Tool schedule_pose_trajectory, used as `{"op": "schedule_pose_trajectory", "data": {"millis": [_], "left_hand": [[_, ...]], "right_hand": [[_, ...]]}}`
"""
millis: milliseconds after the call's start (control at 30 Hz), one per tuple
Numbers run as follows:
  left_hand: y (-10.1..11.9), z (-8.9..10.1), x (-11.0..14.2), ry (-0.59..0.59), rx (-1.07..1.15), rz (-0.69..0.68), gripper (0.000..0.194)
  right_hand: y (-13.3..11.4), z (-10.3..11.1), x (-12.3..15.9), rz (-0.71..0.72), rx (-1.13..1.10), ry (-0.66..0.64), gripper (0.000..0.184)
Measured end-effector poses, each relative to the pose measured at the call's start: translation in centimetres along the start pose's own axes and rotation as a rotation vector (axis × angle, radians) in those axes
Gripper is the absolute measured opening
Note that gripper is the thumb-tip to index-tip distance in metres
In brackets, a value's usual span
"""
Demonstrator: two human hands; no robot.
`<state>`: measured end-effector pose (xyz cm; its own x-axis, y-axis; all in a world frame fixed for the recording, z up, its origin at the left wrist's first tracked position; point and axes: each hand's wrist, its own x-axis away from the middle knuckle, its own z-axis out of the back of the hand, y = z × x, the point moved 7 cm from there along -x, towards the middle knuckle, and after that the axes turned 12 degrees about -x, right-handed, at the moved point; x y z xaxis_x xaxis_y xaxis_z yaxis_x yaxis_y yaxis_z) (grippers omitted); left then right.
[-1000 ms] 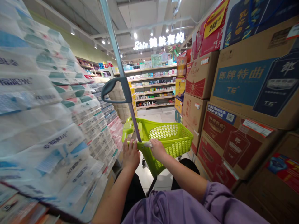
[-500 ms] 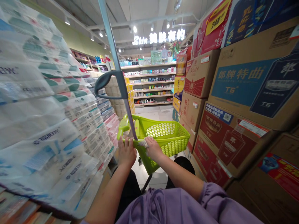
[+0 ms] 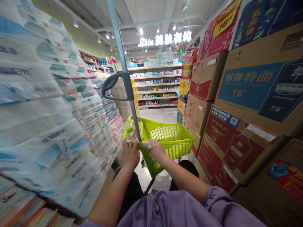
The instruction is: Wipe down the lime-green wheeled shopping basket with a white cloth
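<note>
A lime-green shopping basket (image 3: 174, 148) with perforated sides stands in front of me, and a grey pole with a dark grey loop handle (image 3: 129, 86) rises from its near end. My left hand (image 3: 131, 154) is curled over the near left rim, its fingertips reaching inside. My right hand (image 3: 158, 152) is closed around a crumpled whitish cloth (image 3: 148, 145), pressed against the near rim just right of the pole. Small wheels show partly beneath the basket. Its interior is largely hidden from this angle.
Plastic-wrapped tissue packs (image 3: 68, 151) are piled high on the left. Stacked cardboard cartons (image 3: 251, 82) line the right side. Between them a pale tiled floor (image 3: 161, 111) leads to stocked shelves (image 3: 158, 83) at the far end. Printed items lie at bottom left.
The view has swung slightly left, so the basket, stacks and shelves sit a little further right. Both hands keep their places on the basket's rim.
</note>
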<state>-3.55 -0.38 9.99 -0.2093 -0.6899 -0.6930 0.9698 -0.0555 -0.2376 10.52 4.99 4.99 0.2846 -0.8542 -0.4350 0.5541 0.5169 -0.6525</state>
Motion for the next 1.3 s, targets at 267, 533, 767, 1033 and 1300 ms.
{"op": "schedule_pose_trajectory", "data": {"millis": [267, 533, 767, 1033, 1300], "left_hand": [[0.2, 0.5, 0.1, -0.004, -0.005, 0.001, 0.049], [0.1, 0.1, 0.1, 0.048, 0.0, 0.001, 0.051], [0.0, 0.4, 0.1, 0.067, 0.006, -0.01, 0.046], [0.1, 0.3, 0.1, 0.087, 0.017, 0.0, 0.046], [0.3, 0.5, 0.5, 0.06, 0.005, -0.018, 0.048]], "right_hand": [[3.4, 2.3, 0.8, -0.123, 0.006, 0.066, 0.043], [-0.8, -0.4, 0.1, 0.093, -0.09, 0.016, 0.061], [3.7, 1.8, 1.0, -0.082, -0.021, 0.092, 0.05], [-0.1, -0.5, 0.4, 0.06, -0.032, 0.042, 0.058], [3.1, 2.6, 1.4, -0.085, 0.064, 0.057, 0.04]]}}
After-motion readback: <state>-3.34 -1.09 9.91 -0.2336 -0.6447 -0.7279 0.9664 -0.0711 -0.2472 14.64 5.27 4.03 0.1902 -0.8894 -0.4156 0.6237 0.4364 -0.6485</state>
